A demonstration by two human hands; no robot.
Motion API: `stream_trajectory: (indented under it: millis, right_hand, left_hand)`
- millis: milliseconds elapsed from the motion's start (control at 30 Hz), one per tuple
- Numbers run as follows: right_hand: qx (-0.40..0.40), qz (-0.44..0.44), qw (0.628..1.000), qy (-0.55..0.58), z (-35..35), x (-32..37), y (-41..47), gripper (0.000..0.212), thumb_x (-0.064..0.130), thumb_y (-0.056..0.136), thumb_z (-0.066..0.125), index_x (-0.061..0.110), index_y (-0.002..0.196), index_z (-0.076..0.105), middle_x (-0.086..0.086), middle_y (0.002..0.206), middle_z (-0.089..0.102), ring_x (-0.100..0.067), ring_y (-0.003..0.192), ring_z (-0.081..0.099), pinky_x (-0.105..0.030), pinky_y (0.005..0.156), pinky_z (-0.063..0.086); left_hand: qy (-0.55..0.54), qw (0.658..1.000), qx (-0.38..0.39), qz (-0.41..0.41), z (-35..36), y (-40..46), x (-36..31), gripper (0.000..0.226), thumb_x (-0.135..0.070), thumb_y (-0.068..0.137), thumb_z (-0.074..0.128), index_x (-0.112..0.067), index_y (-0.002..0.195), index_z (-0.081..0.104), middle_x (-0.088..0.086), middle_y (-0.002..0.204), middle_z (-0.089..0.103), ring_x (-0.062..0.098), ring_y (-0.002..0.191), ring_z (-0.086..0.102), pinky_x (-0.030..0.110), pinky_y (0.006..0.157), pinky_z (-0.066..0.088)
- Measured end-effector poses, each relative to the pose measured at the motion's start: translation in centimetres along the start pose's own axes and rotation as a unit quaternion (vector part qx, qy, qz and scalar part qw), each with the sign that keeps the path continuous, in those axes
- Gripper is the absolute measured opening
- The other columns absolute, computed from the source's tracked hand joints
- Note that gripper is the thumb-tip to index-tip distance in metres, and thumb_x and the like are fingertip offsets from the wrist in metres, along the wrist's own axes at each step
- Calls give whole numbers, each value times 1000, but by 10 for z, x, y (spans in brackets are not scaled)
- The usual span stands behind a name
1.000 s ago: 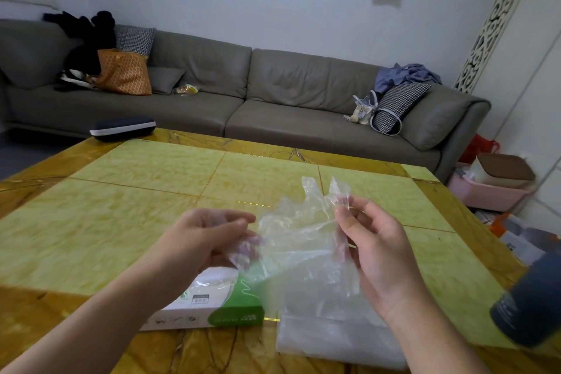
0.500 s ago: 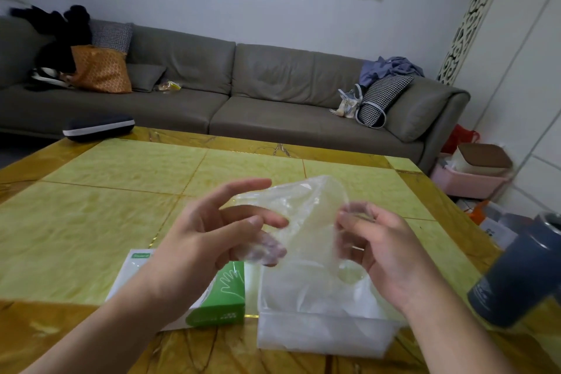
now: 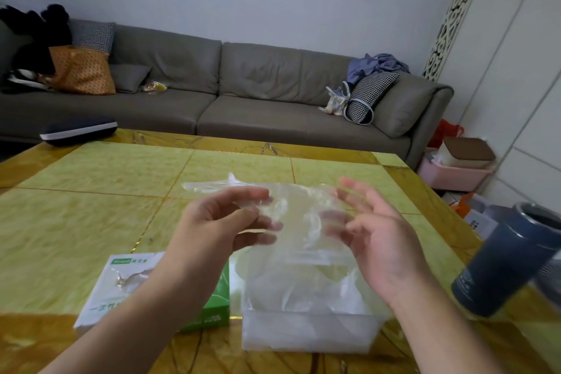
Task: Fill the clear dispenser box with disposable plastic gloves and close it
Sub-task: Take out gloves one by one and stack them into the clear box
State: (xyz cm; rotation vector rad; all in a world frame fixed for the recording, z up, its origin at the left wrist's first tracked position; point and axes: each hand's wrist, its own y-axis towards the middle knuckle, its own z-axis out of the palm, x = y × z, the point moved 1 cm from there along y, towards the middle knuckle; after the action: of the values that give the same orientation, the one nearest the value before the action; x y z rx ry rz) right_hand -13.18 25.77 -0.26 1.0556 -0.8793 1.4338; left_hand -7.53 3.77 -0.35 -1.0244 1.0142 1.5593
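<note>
Overhead, plastic gloves [image 3: 291, 209] pinched in left hand [image 3: 221, 222], right hand [image 3: 379, 240] spread open alongside, above dispenser box [image 3: 306, 328].

2 hands [image 3: 218, 222] [image 3: 376, 240], 1 clear box [image 3: 306, 331], 1 green carton [image 3: 212, 310], 1 cup [image 3: 504, 264]

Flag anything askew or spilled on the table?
Nothing spilled. The dark blue cup at the right edge looks tilted, though that may be lens distortion. The green glove carton lies flat beside the clear dispenser box, which is open, with a glove held above it.
</note>
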Motion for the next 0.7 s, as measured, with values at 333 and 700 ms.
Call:
stream_trajectory:
  millis: [333,700]
  right_hand:
    - [3,-360,796,-487,-3,-3,-6,55,-3,78,84,40,112,79,21,159,38,-9,134,44,-23,109,40]
    - [-48,-118,969,-210,-5,17,-6,29,14,93,65,8,68,79,-4,89,80,-18,104,70,-45,107,40]
  left_hand:
    - [-87,988,15,-126,12,6,-1,30,11,98,46,6,112,72,31,104,73,36,91,76,34,67,64]
    - [-98,988,116,8,10,-9,-26,62,3,84,58,-16,142,55,22,125,70,42,113,69,47,97,57]
